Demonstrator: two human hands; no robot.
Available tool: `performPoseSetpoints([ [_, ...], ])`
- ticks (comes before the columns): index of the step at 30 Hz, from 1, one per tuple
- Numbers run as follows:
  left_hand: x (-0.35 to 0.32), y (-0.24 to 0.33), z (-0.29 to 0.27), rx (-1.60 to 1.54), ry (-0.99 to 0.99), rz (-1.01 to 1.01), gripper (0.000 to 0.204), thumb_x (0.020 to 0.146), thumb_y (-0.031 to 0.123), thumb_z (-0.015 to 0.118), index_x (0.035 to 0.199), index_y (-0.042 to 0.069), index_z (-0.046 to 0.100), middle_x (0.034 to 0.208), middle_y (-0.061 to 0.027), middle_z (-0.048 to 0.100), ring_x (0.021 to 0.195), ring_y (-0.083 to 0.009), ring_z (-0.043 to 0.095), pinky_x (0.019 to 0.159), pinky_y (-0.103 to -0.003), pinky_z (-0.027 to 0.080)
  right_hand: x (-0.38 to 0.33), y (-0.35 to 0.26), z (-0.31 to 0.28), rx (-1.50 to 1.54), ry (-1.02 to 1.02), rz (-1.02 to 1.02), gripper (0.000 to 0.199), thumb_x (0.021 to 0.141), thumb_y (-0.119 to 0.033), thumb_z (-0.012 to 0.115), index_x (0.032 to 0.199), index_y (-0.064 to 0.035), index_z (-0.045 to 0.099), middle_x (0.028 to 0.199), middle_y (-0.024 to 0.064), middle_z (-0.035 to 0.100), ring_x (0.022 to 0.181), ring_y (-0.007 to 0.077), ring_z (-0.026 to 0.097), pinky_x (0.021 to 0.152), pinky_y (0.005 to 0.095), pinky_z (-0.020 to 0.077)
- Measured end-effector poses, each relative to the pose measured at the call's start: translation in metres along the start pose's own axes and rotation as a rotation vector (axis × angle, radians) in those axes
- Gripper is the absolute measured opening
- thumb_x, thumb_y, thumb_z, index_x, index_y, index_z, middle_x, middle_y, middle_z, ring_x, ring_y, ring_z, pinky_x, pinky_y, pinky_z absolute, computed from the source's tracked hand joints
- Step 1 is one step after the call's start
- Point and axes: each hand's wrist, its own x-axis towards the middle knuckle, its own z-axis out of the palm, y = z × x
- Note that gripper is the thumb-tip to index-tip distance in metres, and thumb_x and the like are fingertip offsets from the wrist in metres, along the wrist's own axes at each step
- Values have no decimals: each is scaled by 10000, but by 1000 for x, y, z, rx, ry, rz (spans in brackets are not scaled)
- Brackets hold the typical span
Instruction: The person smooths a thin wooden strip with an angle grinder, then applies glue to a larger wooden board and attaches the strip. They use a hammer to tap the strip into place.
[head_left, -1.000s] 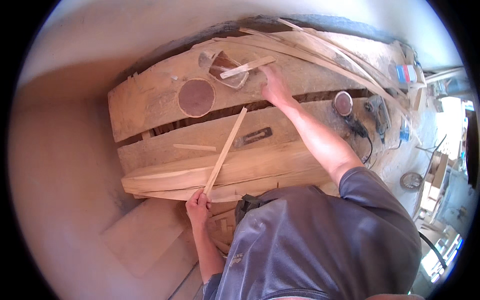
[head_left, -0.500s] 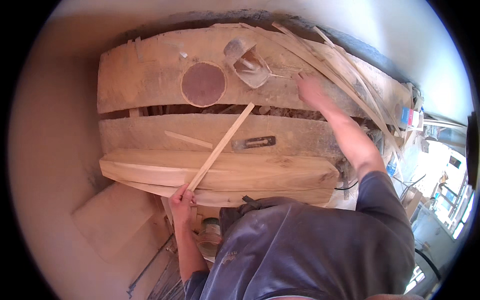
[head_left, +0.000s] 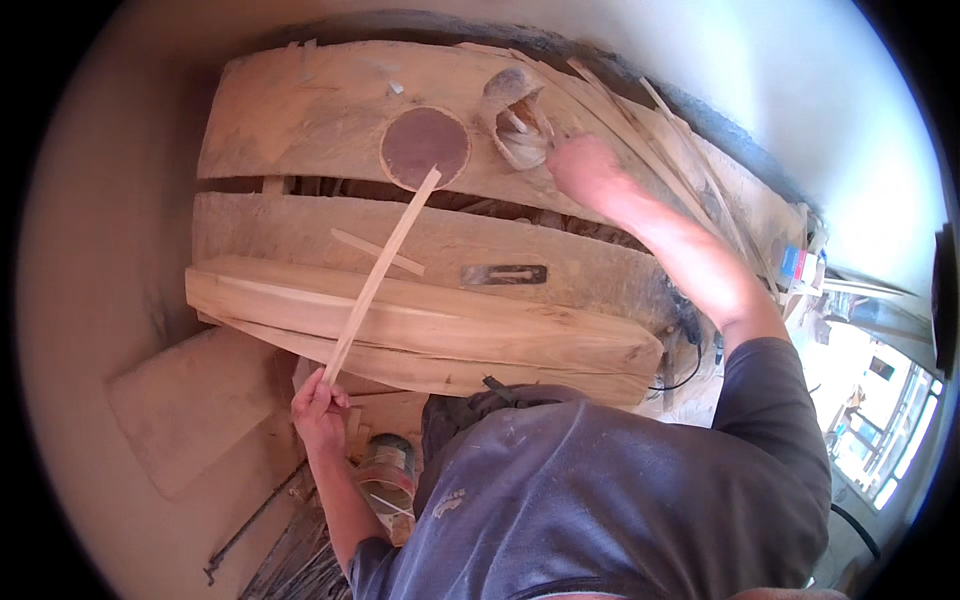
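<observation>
My left hand point(head_left: 321, 405) pinches the near end of a long, pale wooden strip point(head_left: 378, 272). The strip slants away over a shaped wooden plank point(head_left: 480, 335), its far tip overlapping the round sanding disc point(head_left: 426, 142). At the far side of the bench my right hand point(head_left: 585, 170) is closed beside a cut-open, dust-coated container point(head_left: 518, 122) with whitish residue. A thin stick runs between that hand and the container; the fingers now hide most of it. What lies inside the container is hard to make out.
The worn bench point(head_left: 310, 215) has a long gap between its boards. On it lie a short wood sliver point(head_left: 350, 242) and a dark slotted metal plate point(head_left: 503, 274). Long strips point(head_left: 640, 130) lean at the far right. A bucket point(head_left: 385, 465) stands below, near my left arm.
My right hand has moved left, up against the container, which now sits tipped differently. My left hand has drawn the wooden strip left and nearer. The whole view has shifted slightly.
</observation>
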Motion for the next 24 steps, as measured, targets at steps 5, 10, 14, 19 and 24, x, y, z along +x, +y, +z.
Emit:
performPoseSetpoints([
  [5, -30, -25, -19, -92, 103, 72, 392, 1004, 92, 624, 1343, -90, 549, 827, -91, 628, 708, -194, 596, 648, -352, 521, 8, 36, -21, 52, -200, -151, 201, 882, -63, 571, 929, 6, 754, 891, 196, 744, 767, 298, 735, 595, 444, 567],
  [10, -66, -33, -16, -175, 202, 104, 407, 1011, 79, 603, 1377, -76, 513, 853, -73, 599, 716, -188, 575, 635, -350, 505, 21, 100, 17, 798, -544, 36, 187, 825, -22, 575, 895, 28, 741, 820, 152, 728, 706, 220, 705, 494, 391, 503],
  [14, -112, -52, -34, -307, 279, 189, 406, 1021, 78, 582, 1394, -59, 501, 862, -58, 577, 745, -178, 558, 646, -346, 495, -21, 98, 76, 1532, -477, 234, 454, 873, -41, 560, 1318, 18, 631, 938, 101, 733, 655, 176, 667, 510, 332, 514],
  [19, -186, -98, -34, -462, 293, 293, 303, 1012, 87, 595, 1285, -31, 537, 852, -42, 566, 746, -159, 531, 678, -317, 464, -64, 83, 148, 1938, -475, 72, 459, 962, -54, 540, 1417, 7, 532, 1040, 120, 723, 757, 193, 669, 587, 321, 543],
  [24, -240, -162, -26, -618, 426, 318, 258, 1006, 93, 602, 1238, 2, 535, 878, -42, 570, 747, -165, 520, 700, -319, 444, -94, 51, 180, 2059, -466, 261, 558, 1005, -50, 479, 1549, -47, 354, 1068, 144, 711, 779, 206, 667, 620, 335, 556],
])
